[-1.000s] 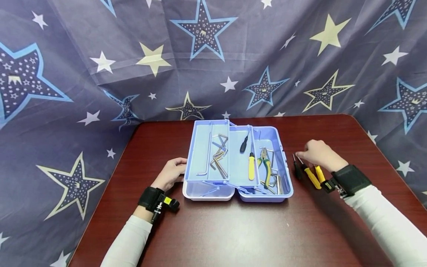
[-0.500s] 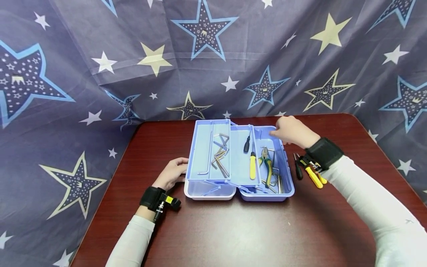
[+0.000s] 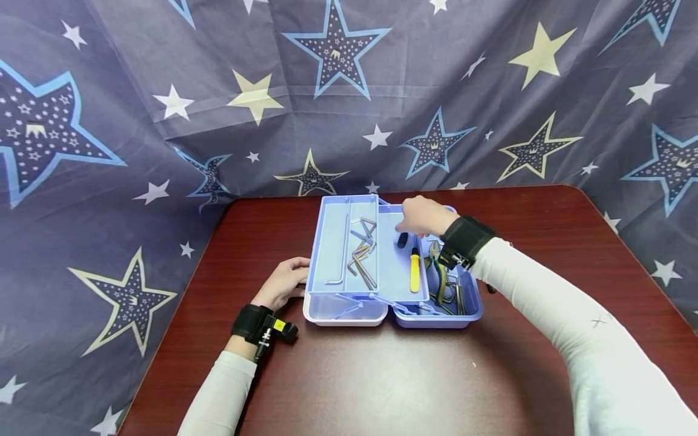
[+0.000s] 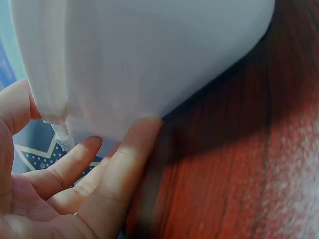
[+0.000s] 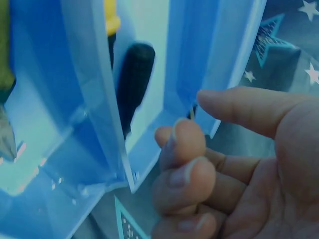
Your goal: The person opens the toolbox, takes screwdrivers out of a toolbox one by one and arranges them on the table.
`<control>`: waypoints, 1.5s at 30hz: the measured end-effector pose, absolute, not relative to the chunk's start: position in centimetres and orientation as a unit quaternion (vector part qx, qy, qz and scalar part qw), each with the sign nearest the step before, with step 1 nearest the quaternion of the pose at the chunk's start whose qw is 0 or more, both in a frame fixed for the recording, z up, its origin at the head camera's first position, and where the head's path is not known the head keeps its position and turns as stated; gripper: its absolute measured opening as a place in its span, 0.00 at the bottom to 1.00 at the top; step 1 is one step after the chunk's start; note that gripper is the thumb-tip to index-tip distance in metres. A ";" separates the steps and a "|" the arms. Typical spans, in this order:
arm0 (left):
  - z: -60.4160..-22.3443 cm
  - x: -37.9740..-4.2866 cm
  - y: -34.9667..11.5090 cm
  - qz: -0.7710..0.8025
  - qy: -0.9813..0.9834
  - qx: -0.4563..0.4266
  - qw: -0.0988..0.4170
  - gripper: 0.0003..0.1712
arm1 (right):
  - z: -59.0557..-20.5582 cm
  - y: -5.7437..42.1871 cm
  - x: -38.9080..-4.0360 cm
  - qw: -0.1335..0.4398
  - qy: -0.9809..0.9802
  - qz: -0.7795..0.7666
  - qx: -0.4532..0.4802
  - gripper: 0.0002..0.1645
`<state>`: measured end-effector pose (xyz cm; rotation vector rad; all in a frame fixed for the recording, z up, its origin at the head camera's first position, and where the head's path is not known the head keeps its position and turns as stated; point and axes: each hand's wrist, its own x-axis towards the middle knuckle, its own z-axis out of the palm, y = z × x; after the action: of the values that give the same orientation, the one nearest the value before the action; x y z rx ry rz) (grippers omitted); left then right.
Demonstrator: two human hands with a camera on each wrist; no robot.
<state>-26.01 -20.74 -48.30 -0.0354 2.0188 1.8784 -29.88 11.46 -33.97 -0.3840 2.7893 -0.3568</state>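
A blue toolbox [image 3: 340,321] stands unfolded on the table. My left hand [image 3: 280,284] touches its left end; in the left wrist view the thumb rests against the pale wall [image 4: 119,59] near the tabletop. Over the middle tray [image 3: 389,266] hovers my right hand [image 3: 425,216], just by a black-handled screwdriver [image 5: 135,74] lying there. In the right wrist view the thumb is apart from the loosely curled fingers, and a small dark thing behind them is unclear. Beside it lies a yellow-handled screwdriver [image 3: 415,272].
Pliers [image 3: 438,272] and metal keys lie in the bottom compartment, partly behind the right wrist. Several hex keys [image 3: 360,254] fill the left tray. Right of the box, the forearm covers most of the loose screwdrivers; one dark handle [image 3: 491,289] peeks out. Star-printed cloth [image 3: 234,139] hangs behind the table.
My right hand has moved left from the loose screwdrivers, across the bottom compartment, to the middle tray. My left hand stays at the toolbox's left end.
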 end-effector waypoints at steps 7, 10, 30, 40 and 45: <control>-48.6 -26.0 -20.4 0.671 0.715 -0.016 0.194 0.22 | -35.3 10.6 -30.1 0.159 0.975 -0.115 -0.108 0.14; -48.5 -26.1 -20.3 0.667 0.719 -0.017 0.194 0.23 | -35.9 10.7 -30.3 0.145 0.977 -0.109 -0.109 0.12; -48.4 -26.0 -20.3 0.669 0.718 -0.014 0.192 0.22 | -36.8 11.0 -31.0 0.111 0.982 -0.116 -0.102 0.12; -48.7 -26.2 -20.6 0.668 0.720 -0.021 0.187 0.22 | -34.9 14.9 -30.5 0.081 0.979 -0.142 -0.119 0.23; -48.7 -26.3 -20.9 0.667 0.721 -0.022 0.188 0.23 | -34.8 18.0 -30.0 0.075 0.979 -0.164 -0.097 0.24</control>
<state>-26.27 -20.87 -48.66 -0.0619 2.0272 1.8764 -30.02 18.00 -34.78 -0.2910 2.9373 -0.4919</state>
